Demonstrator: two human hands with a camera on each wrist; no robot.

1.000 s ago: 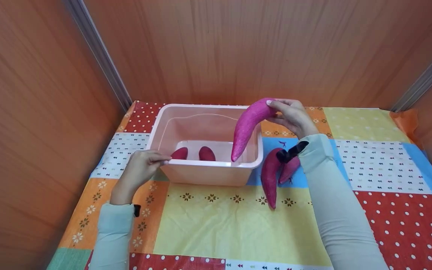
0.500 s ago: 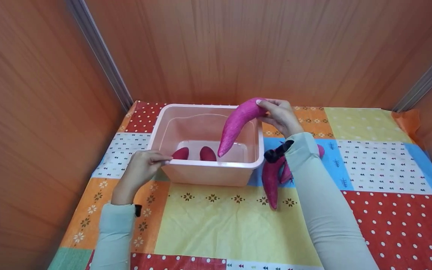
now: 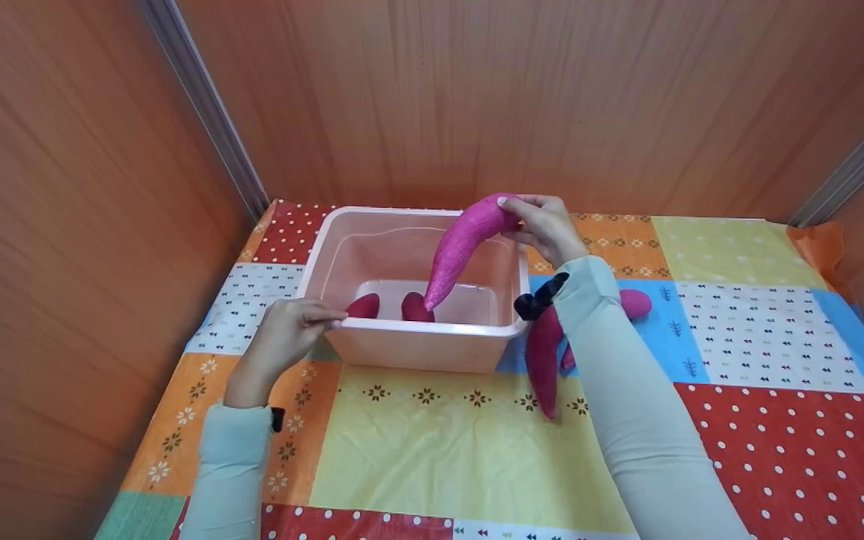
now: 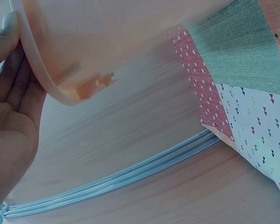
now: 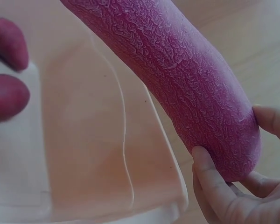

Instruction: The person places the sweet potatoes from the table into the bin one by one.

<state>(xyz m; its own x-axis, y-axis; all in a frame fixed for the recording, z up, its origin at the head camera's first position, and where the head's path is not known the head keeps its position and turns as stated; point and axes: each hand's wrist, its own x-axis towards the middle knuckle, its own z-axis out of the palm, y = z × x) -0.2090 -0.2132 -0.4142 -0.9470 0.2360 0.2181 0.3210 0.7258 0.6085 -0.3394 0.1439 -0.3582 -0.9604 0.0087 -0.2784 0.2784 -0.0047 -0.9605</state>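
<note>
- Head view: the right hand (image 3: 546, 229) grips the far, thick end of a curved pink vegetable (image 3: 466, 247), thumb on one side and fingers on the other. The vegetable is held tilted over the right half of a pale pink tub (image 3: 417, 351), its thin tip slanting down toward the near left.
- The left hand (image 3: 282, 337) pinches the tub's rim at the near left corner.
- Inside the tub, two dark pink pieces (image 3: 415, 306) show at the near side, the left one just beside the left hand's fingertips.
- Right of the tub, a dark curved piece (image 3: 543, 360) and a lighter pink piece (image 3: 634, 304) lie on the patchwork cloth (image 3: 432, 450), both partly hidden by the right sleeve (image 3: 649, 405).
- Left wrist view: the left hand's thumb and fingers clasp the tub's rim between them.
- Right wrist view: the right hand's fingertips press around the vegetable's blunt end; its skin looks wrinkled.
</note>
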